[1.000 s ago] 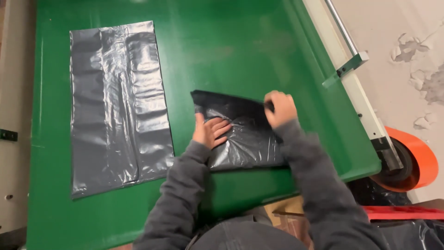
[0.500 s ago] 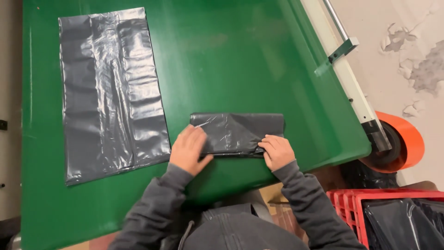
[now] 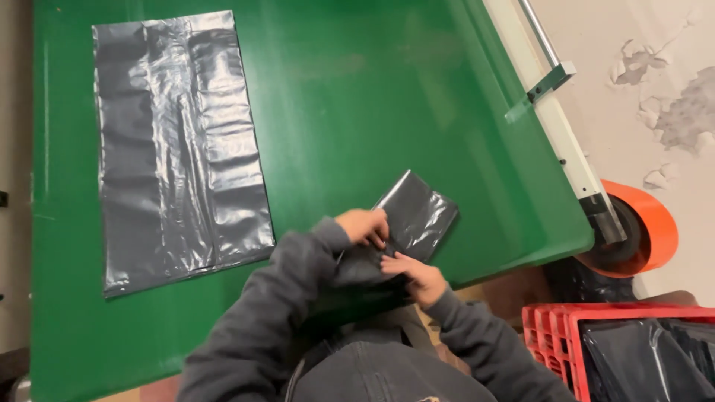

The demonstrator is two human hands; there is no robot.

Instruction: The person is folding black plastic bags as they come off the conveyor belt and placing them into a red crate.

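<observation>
Green and smooth, the flat table top [image 3: 357, 97] is filling the view. Nearest, the left hand [image 3: 363, 225] and right hand [image 3: 414, 271] are pinching one folded dark grey plastic bag [image 3: 406, 223], fingers apparently curled together. Farther left, one flat glossy grey plastic bag [image 3: 179, 141] is lying spread.
</observation>
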